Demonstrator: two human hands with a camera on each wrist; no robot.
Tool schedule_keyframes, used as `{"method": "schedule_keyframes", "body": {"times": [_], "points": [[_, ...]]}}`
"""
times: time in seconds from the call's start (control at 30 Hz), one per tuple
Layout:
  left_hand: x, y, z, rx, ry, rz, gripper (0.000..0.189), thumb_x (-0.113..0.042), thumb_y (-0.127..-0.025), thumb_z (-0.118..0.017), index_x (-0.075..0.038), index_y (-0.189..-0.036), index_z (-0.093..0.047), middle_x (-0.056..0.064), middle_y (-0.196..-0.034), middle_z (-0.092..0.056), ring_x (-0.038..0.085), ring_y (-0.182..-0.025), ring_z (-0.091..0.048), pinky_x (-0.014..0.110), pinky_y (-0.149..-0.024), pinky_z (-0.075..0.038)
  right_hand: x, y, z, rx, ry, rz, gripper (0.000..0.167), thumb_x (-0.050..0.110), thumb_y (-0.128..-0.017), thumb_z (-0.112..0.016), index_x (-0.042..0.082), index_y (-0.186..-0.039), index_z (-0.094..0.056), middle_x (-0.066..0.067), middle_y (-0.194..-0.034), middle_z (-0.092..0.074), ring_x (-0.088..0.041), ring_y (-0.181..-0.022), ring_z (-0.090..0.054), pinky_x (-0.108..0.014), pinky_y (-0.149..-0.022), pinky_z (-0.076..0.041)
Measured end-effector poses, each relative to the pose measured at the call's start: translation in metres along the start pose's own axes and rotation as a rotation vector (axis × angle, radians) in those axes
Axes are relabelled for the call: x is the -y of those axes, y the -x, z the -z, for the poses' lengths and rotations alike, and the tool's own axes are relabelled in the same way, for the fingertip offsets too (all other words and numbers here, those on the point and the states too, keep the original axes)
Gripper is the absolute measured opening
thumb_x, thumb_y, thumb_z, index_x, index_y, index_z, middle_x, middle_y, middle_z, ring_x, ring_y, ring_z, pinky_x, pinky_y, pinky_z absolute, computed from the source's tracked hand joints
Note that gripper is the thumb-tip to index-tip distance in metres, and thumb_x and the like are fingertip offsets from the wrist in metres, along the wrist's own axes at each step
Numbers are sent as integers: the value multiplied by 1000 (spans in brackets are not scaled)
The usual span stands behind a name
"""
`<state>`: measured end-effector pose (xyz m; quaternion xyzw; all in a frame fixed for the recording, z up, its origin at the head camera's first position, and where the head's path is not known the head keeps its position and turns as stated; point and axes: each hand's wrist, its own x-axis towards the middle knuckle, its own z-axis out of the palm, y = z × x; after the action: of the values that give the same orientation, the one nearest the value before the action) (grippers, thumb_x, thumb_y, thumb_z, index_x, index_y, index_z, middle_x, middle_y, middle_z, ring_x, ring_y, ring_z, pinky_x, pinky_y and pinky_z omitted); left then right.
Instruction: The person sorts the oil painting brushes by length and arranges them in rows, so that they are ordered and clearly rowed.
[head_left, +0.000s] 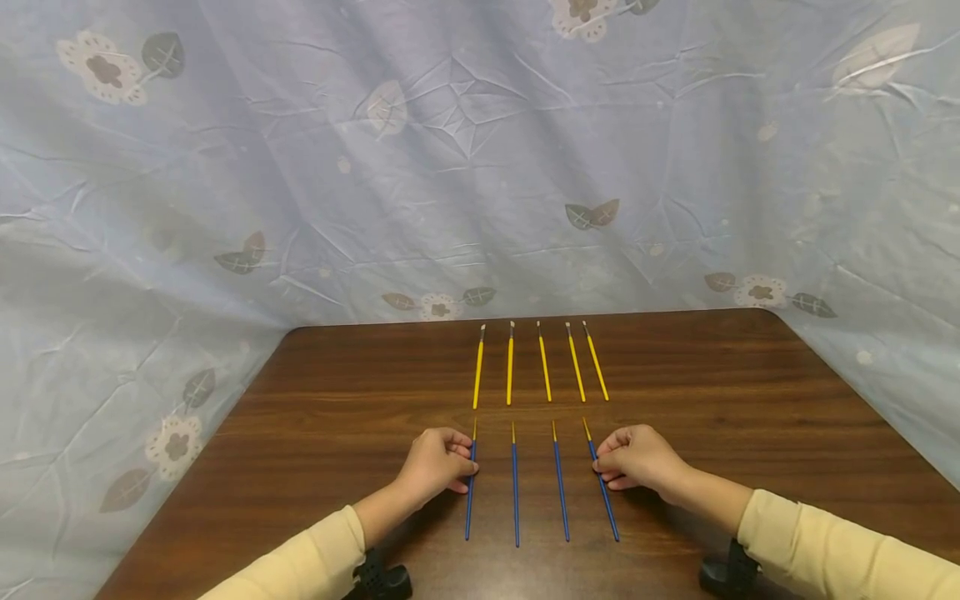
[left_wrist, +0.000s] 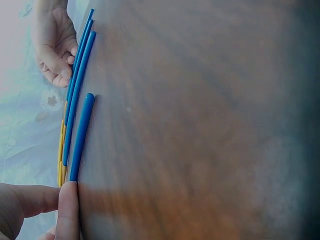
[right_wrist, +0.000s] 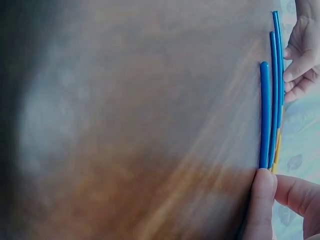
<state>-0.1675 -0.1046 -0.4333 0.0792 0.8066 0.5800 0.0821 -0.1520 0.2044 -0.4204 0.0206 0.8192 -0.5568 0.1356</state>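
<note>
Blue-handled paintbrushes lie in a near row on the table, tips pointing away from me. My left hand (head_left: 438, 461) pinches the leftmost blue paintbrush (head_left: 468, 510) between thumb and fingers, near its upper half. At the row's other end, my right hand (head_left: 642, 457) pinches the rightmost blue paintbrush (head_left: 609, 512) in the same way. Two more, a middle-left blue paintbrush (head_left: 516, 492) and a middle-right blue paintbrush (head_left: 562, 496), lie between the hands, untouched. In each wrist view, thumb and finger meet at the held handle, the left paintbrush (left_wrist: 83, 135) and the right paintbrush (right_wrist: 265, 115).
Beyond the blue row, several yellow-handled paintbrushes (head_left: 510, 371) form a second row, bristles toward the far edge. Everything lies on a dark brown wooden table (head_left: 360, 375). A pale flowered curtain (head_left: 465, 167) hangs behind and along both sides.
</note>
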Motion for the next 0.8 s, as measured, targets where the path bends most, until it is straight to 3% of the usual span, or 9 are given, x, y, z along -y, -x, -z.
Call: {"method": "schedule_keyframes", "body": {"times": [0.4,0.8], "points": [[2,2,3,19,20,7,31,10,-78,-72,15,-107,-60,12,-85,-60,17,-67,-63,35,-54,-59,1,-2,2,72,-30,11,15,-4,-81,-72,-7,-91,-61,-10,-75,-65,-16,-63,-63,-30,-59,-59],[-1,6,9,52,37,5,34,5,-81,-73,14,-111,-60,12,-89,-59,18,-71,-62,36,-58,-60,3,0,1,68,-40,-11,16,-2,-83,-70,-8,-95,-61,-12,-79,-66,-17,-65,-63,-32,-60,-60]]}}
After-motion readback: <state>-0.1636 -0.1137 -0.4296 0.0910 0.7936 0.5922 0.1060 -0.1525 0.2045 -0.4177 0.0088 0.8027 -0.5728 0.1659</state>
